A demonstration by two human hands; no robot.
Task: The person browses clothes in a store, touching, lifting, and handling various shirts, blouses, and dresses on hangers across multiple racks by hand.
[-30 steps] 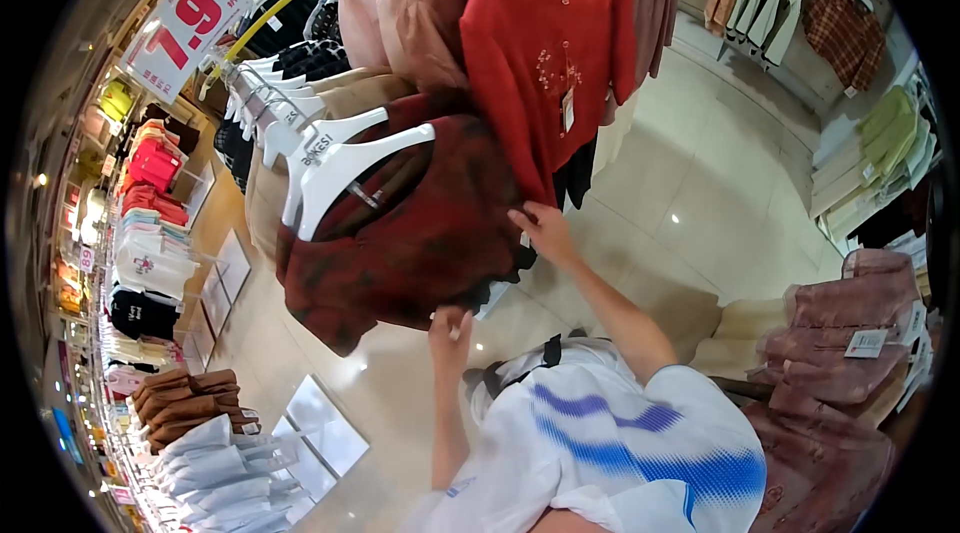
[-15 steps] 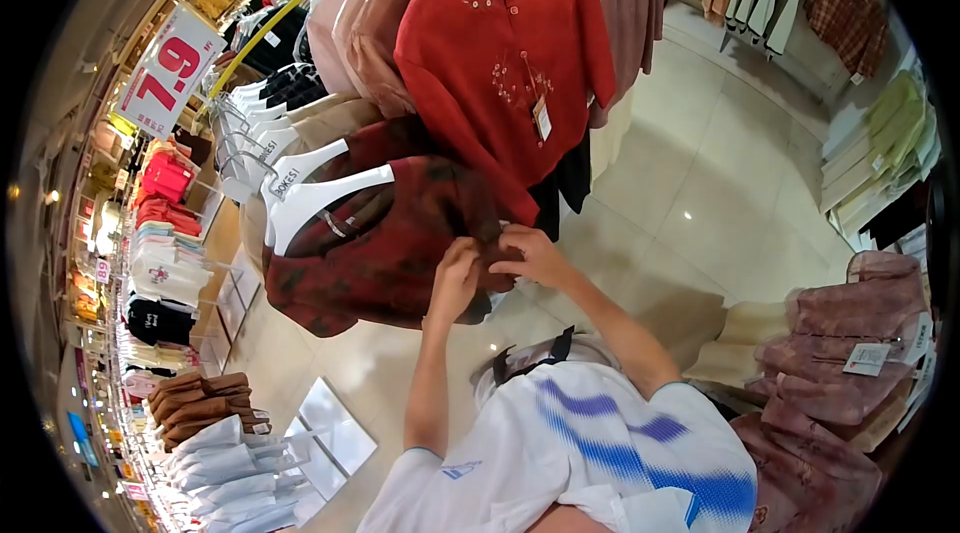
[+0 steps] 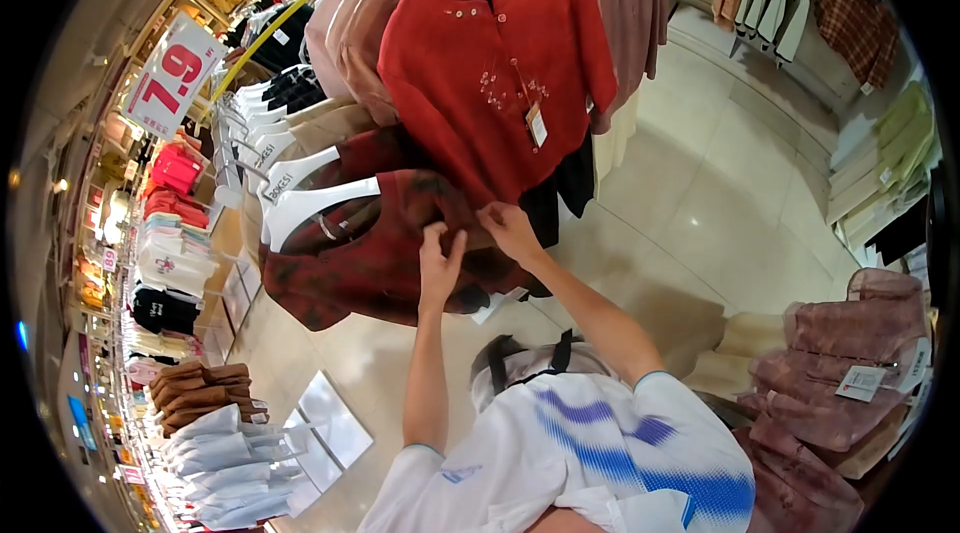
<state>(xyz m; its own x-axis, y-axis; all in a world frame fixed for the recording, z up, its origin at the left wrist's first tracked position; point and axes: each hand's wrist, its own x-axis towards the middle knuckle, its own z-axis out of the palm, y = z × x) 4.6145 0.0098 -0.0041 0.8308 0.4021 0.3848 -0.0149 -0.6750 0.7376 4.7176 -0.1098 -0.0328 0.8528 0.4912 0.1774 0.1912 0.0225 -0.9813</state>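
Observation:
A dark red patterned top point(image 3: 350, 283) hangs on a white hanger point(image 3: 318, 208) at the near end of a rack. My right hand point(image 3: 512, 233) pinches cloth at the right part of this top with thumb and fingers. My left hand point(image 3: 440, 263) is closed on the same top, just left of the right hand, with cloth showing between its thumb and forefinger. Exactly which part of the garment they hold is hidden. Directly behind hangs a bright red embroidered blouse point(image 3: 490, 83) with a white tag point(image 3: 538, 127).
A price sign point(image 3: 172, 78) reading 7.9 stands on the rack at upper left. Mauve sheer tops point(image 3: 830, 353) hang at right. Brown garments point(image 3: 205, 395) and white ones point(image 3: 225, 463) are at lower left. Pale tiled floor point(image 3: 710, 203) runs beside the rack.
Both hands have shifted slightly left and now sit a little further apart. The top has moved with them, its right part pulled upward and its neckline changed in shape.

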